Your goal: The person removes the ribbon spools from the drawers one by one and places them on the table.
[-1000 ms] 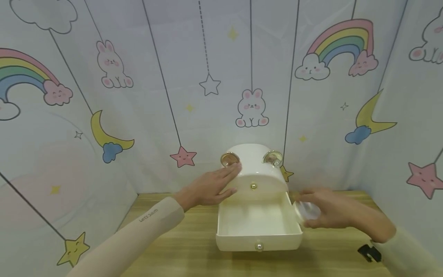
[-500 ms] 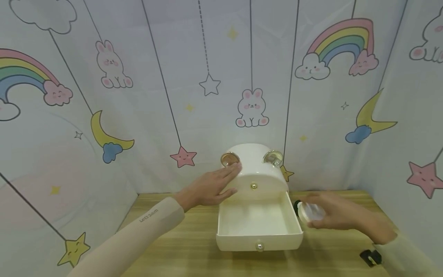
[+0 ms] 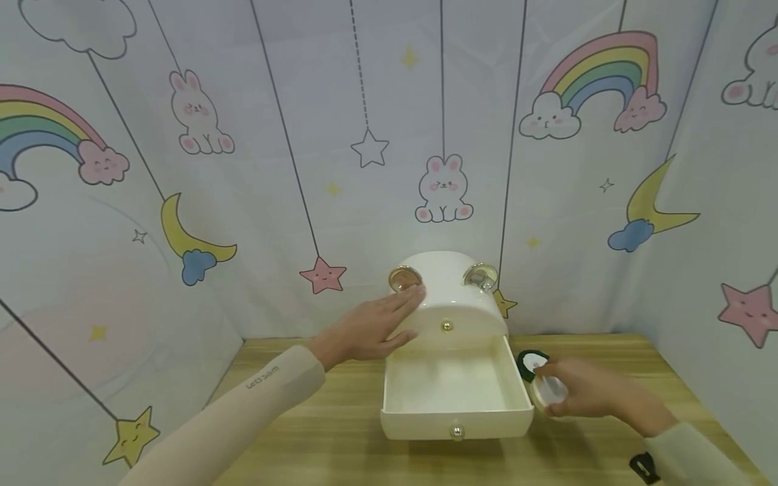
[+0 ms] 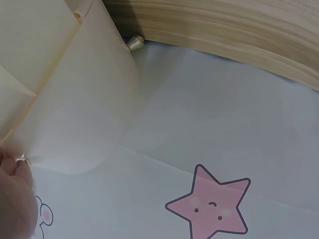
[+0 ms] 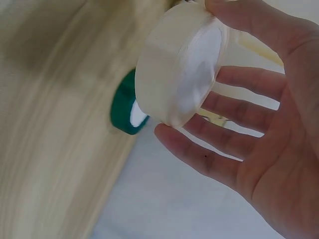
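My left hand lies with straight fingers on the white rounded drawer box, beside its left gold-rimmed ear. Below, the wide lower drawer is pulled out, nothing lying inside it. To the right of that drawer, my right hand grips a roll of clear tape by its edges, thumb on one side and fingers on the other. Just beyond the tape, a green roll with a white core stands on the table. In the left wrist view, part of the left hand shows at the box's edge.
A small black object lies near the right sleeve. Wood-grain tabletop spreads around the box. Behind and at both sides rise white cloth walls printed with rabbits, stars and rainbows.
My right hand has moved the clear tape roll slightly right and nearer to me, uncovering the green roll behind it. The left hand and the box stay put.
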### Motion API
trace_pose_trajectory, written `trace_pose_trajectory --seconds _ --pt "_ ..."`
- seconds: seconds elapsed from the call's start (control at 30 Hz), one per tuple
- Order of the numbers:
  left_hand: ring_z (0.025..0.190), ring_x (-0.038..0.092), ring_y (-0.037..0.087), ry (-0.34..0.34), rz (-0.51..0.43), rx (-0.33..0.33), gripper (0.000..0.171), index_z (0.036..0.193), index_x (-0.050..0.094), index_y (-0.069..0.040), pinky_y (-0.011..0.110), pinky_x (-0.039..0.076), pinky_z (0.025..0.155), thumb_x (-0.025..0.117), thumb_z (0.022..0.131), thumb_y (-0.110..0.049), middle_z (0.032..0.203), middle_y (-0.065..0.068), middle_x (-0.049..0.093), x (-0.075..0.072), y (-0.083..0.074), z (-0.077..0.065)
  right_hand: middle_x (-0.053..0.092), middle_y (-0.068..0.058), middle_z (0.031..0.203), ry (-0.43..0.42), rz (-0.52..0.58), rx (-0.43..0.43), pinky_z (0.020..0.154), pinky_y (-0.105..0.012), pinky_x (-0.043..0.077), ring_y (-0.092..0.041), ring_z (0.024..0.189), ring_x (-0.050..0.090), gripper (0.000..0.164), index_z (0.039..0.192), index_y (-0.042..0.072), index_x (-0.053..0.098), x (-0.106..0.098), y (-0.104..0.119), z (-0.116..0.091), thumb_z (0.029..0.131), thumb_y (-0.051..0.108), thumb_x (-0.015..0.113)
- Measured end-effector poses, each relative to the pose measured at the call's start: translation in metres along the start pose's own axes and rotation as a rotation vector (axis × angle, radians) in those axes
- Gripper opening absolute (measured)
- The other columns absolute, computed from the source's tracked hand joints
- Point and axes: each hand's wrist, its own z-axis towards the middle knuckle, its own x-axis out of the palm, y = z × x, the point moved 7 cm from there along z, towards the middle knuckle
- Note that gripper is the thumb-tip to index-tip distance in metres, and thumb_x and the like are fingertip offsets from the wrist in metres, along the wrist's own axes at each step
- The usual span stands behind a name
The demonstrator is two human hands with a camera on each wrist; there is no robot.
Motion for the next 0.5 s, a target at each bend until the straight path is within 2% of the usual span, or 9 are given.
trace_pose_trajectory --seconds 0.23,0.5 --pt "0.163 0.028 0.026 0.007 0.003 -0.002 0.073 0.169 0.015 -0.007 0.042 0.034 0.129 0.042 0.112 -0.044 0.177 0.010 0.020 0.001 0.000 0.001 0.075 -0.007 0.104 0.012 -0.037 0.002 0.072 -0.032 0.055 -0.015 0.085 0.066 0.059 0.114 0.001 0.076 0.023 -0.011 -0.001 0.071 0.038 0.093" --pt "0.163 0.028 0.026 0.010 -0.003 -0.008 0.073 0.169 0.015 -0.007 0.043 0.034 0.130 0.042 0.112 -0.043 0.177 0.010 0.020 0.000 -0.001 0.001 0.073 -0.003 0.102 0.028 0.012 0.003 0.071 -0.031 0.053 -0.012 0.086 0.063 0.054 0.112 0.004 0.075 0.038 -0.023 -0.001 0.072 0.036 0.093"
